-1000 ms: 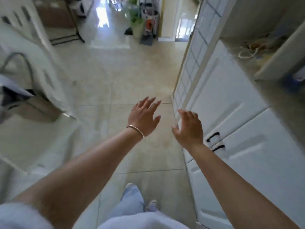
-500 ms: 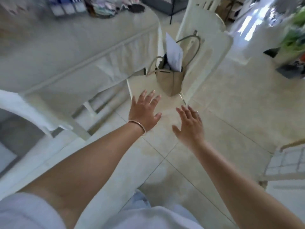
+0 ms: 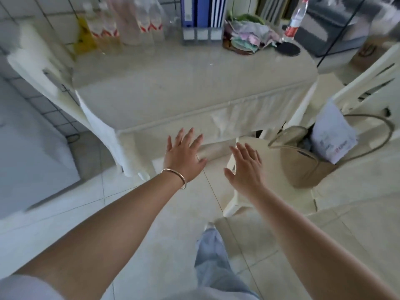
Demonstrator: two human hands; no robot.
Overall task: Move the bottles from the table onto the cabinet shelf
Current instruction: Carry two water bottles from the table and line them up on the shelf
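Several clear plastic bottles with red-and-white labels [image 3: 129, 24] stand blurred at the far left of the cloth-covered table [image 3: 173, 87]. A single bottle with a red label [image 3: 295, 20] stands at the table's far right. My left hand [image 3: 184, 156], with a bangle on the wrist, and my right hand [image 3: 246, 167] are held out in front of the table's near edge, fingers spread, holding nothing. Both hands are well short of the bottles. The cabinet is out of view.
Blue and striped folders [image 3: 202, 16], a basket of crumpled cloths [image 3: 249, 37] and a dark round coaster [image 3: 287, 49] sit at the table's back. A white chair [image 3: 346, 135] on the right holds a beige handbag [image 3: 307, 165]. Another white chair [image 3: 45, 68] stands at the left.
My view has swung from the cabinet and hallway round to the table, which now fills the frame. Both hands stay open and outstretched in the same pose.
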